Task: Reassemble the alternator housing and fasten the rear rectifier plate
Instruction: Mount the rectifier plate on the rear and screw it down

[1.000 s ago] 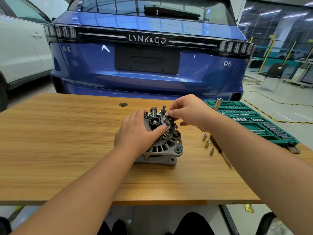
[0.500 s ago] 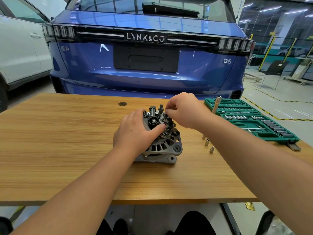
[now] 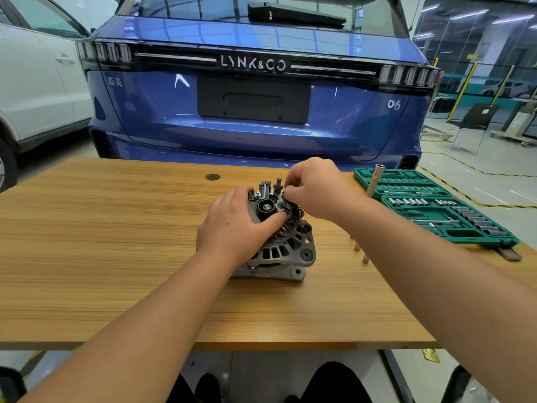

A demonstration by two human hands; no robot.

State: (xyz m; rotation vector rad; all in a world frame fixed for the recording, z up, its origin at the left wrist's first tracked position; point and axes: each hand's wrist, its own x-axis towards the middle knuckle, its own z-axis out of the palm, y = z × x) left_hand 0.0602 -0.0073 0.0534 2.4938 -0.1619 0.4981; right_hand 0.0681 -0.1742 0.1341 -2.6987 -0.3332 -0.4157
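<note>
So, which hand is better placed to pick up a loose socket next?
Probably the right hand: the loose sockets stand on its side, beside the green socket set. The left hand grips the alternator and steadies it.

Left hand (image 3: 232,228) gripping alternator (image 3: 283,245) on wooden tabletop (image 3: 101,242), right hand (image 3: 316,187) pinching at its rear plate, green socket set (image 3: 436,205) alongside, blue car (image 3: 255,97) behind
</note>
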